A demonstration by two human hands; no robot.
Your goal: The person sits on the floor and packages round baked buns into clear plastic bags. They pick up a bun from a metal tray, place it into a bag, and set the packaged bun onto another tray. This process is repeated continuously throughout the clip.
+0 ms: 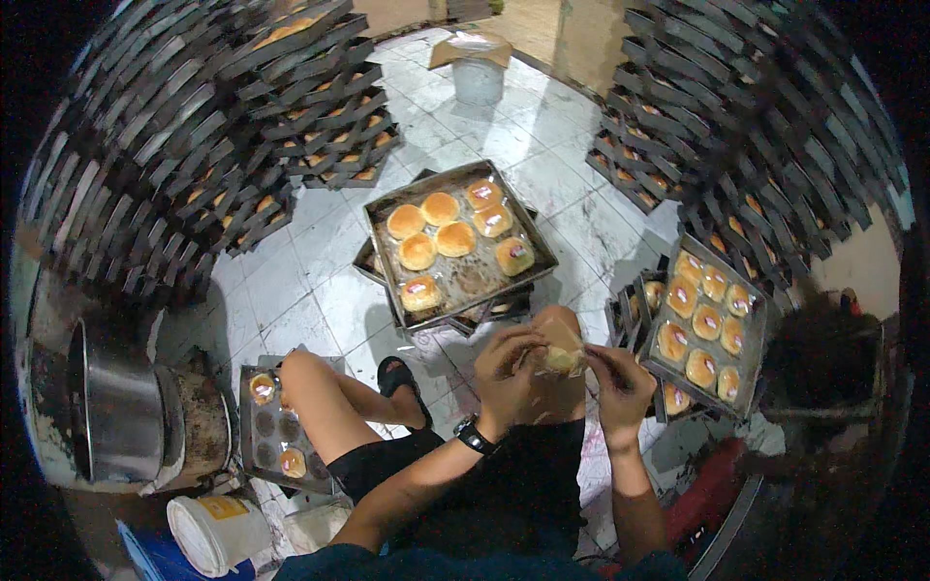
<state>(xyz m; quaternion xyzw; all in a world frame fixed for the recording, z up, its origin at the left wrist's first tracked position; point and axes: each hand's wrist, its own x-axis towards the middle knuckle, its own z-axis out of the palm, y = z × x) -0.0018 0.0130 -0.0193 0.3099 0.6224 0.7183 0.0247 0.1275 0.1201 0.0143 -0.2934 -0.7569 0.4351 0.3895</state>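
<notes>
My left hand [505, 374] and my right hand [623, 392] hold a bun in clear plastic film [563, 358] between them, above my right knee. The fingers of both hands pinch the film, and blur hides how far it encloses the bun. Ahead of my hands, a square metal baking tray [472, 289] rests on top of other trays. Several bare golden buns [439, 208] sit in its middle and left. Film-wrapped buns with labels [494, 220] lie along its right side, and another wrapped bun [421, 293] is at its near left corner.
To the right, a tilted tray [755, 319] carries several wrapped buns. A tray with round hollows [280, 436] lies beside my left leg. Tall criss-cross stacks of trays [320, 138] flank the tiled floor [429, 109]. Left are a metal pot [123, 407] and a white lidded bucket [218, 534].
</notes>
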